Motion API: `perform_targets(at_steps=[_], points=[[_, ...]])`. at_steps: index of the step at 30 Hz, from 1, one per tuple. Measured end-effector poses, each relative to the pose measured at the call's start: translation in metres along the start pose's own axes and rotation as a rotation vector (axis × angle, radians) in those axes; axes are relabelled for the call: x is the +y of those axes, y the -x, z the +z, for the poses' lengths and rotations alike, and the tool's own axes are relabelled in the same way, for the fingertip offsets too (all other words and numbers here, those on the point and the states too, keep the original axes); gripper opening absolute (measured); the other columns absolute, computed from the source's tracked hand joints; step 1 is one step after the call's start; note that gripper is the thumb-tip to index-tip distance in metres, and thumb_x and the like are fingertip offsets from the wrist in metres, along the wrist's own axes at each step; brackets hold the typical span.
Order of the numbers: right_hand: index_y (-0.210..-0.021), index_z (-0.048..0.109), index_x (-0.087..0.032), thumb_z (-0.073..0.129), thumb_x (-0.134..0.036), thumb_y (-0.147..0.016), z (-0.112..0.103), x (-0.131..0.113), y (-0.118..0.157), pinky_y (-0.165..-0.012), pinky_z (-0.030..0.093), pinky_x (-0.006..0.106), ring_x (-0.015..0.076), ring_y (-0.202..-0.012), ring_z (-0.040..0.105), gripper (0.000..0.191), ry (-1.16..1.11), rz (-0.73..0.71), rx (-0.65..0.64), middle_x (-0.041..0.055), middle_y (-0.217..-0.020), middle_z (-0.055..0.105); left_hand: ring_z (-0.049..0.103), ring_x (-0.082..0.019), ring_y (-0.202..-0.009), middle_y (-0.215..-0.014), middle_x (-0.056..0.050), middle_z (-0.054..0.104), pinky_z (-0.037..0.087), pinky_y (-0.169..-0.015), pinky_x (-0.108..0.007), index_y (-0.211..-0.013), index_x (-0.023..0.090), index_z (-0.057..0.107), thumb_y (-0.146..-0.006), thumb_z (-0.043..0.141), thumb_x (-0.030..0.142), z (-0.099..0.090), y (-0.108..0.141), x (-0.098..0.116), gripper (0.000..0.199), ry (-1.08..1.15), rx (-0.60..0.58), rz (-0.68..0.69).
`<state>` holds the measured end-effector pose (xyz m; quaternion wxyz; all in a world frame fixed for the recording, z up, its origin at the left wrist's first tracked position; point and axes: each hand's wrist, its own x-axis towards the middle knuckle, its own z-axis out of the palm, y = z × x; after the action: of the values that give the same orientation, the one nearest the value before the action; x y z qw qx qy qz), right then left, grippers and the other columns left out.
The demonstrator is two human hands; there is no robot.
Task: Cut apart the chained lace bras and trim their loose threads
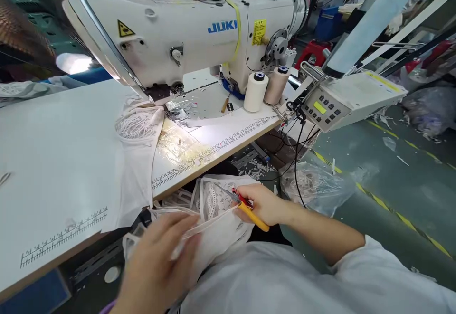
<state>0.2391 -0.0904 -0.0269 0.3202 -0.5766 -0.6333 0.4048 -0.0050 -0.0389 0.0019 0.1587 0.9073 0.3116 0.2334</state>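
Observation:
My right hand [261, 204] is closed around a pair of scissors [257, 218] with yellow and red handles. Their narrow blades point up and left over a white lace garment [218, 200] gathered at my lap, below the table edge. My left hand [162, 252], somewhat blurred, is at the garment's near side with its fingers curled on the plain white fabric; the fingertips' exact grip is hard to see. A strip of white fabric [137, 176] runs from under the sewing machine head [160, 93] down over the table edge toward my lap.
A white sewing machine [192, 33] stands on the white table [64, 152] with printed rulers. Two thread cones [255, 93] and a small yellow-handled tool [225, 105] sit beside it. A control box [338, 102] hangs off the right end. Plastic bags [317, 185] lie on the floor.

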Motion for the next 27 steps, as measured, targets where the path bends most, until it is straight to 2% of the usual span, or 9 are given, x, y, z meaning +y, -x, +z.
perform_targets(at_steps=[2, 4, 8, 11, 14, 18, 21, 23, 27], points=[[-0.057, 0.032, -0.021, 0.062, -0.025, -0.063, -0.001, -0.002, -0.001, -0.049, 0.030, 0.021, 0.0097, -0.053, 0.035, 0.031, -0.007, -0.011, -0.017, -0.0053, -0.056, 0.040, 0.062, -0.021, -0.082, -0.092, -0.005, 0.065, 0.051, -0.069, -0.029, -0.097, 0.021, 0.061, -0.081, 0.056, 0.027, 0.018, -0.029, 0.023, 0.018, 0.051, -0.078, 0.108], [-0.058, 0.033, -0.021, 0.063, -0.025, -0.063, -0.002, -0.003, -0.003, -0.048, 0.030, 0.021, 0.0095, -0.053, 0.034, 0.031, -0.015, -0.023, -0.018, -0.0054, -0.056, 0.039, 0.062, -0.020, -0.073, -0.081, -0.004, 0.065, 0.050, -0.061, -0.029, -0.086, 0.020, 0.062, -0.083, 0.051, 0.023, 0.031, -0.049, 0.031, 0.012, 0.128, -0.166, 0.092], [-0.059, 0.034, -0.020, 0.062, -0.027, -0.066, -0.006, 0.001, -0.007, -0.047, 0.031, 0.021, 0.0095, -0.053, 0.036, 0.030, -0.069, -0.035, -0.009, -0.0050, -0.057, 0.040, 0.055, -0.015, -0.056, -0.062, 0.000, 0.057, 0.043, -0.050, -0.025, -0.068, 0.020, 0.058, -0.083, 0.047, 0.019, 0.038, -0.061, 0.026, 0.019, 0.321, -0.335, -0.106], [-0.058, 0.031, -0.021, 0.061, -0.028, -0.069, -0.006, 0.006, -0.011, -0.046, 0.030, 0.021, 0.0092, -0.052, 0.035, 0.033, -0.112, -0.071, -0.003, -0.0052, -0.056, 0.040, 0.055, -0.015, -0.055, -0.062, 0.000, 0.058, 0.042, -0.048, -0.024, -0.068, 0.020, 0.058, -0.081, 0.050, 0.021, 0.038, -0.062, 0.022, 0.016, 0.501, -0.406, -0.278], [-0.058, 0.028, -0.022, 0.061, -0.027, -0.069, -0.007, 0.009, -0.016, -0.044, 0.027, 0.021, 0.0092, -0.050, 0.031, 0.035, -0.116, -0.119, -0.001, -0.0056, -0.055, 0.037, 0.057, -0.016, -0.059, -0.066, -0.002, 0.060, 0.045, -0.052, -0.025, -0.075, 0.021, 0.061, -0.081, 0.052, 0.022, 0.041, -0.064, 0.022, 0.011, 0.599, -0.364, -0.330], [-0.064, 0.032, -0.022, 0.058, -0.038, -0.073, -0.019, 0.013, -0.024, -0.049, 0.033, 0.023, 0.0111, -0.053, 0.036, 0.032, -0.073, -0.174, -0.058, -0.0034, -0.060, 0.041, 0.060, -0.017, -0.072, -0.079, -0.004, 0.061, 0.048, -0.060, -0.024, -0.072, 0.021, 0.061, -0.081, 0.051, 0.017, 0.044, -0.066, 0.020, 0.013, 0.604, -0.260, -0.244], [-0.070, 0.037, -0.021, 0.063, -0.047, -0.067, -0.034, 0.022, -0.031, -0.057, 0.039, 0.027, 0.0146, -0.061, 0.043, 0.038, 0.123, -0.211, -0.071, 0.0008, -0.070, 0.047, 0.060, -0.016, -0.080, -0.087, -0.004, 0.062, 0.048, -0.064, -0.022, -0.073, 0.022, 0.058, -0.082, 0.049, 0.014, 0.040, -0.066, 0.018, 0.015, 0.622, -0.224, -0.276], [-0.072, 0.041, -0.020, 0.066, -0.047, -0.064, -0.040, 0.028, -0.035, -0.061, 0.041, 0.030, 0.0174, -0.066, 0.047, 0.038, 0.290, -0.219, -0.087, 0.0034, -0.075, 0.051, 0.060, -0.015, -0.079, -0.087, -0.003, 0.063, 0.048, -0.064, -0.021, -0.073, 0.022, 0.058, -0.083, 0.049, 0.014, 0.036, -0.065, 0.017, 0.015, 0.633, -0.194, -0.324], [-0.076, 0.048, -0.018, 0.064, -0.045, -0.067, -0.039, 0.033, -0.040, -0.065, 0.043, 0.032, 0.0205, -0.072, 0.052, 0.032, 0.492, -0.243, -0.209, 0.0061, -0.078, 0.056, 0.061, -0.016, -0.082, -0.087, -0.003, 0.064, 0.049, -0.068, -0.022, -0.070, 0.022, 0.059, -0.081, 0.052, 0.014, 0.030, -0.063, 0.016, 0.015, 0.661, -0.090, -0.405]])
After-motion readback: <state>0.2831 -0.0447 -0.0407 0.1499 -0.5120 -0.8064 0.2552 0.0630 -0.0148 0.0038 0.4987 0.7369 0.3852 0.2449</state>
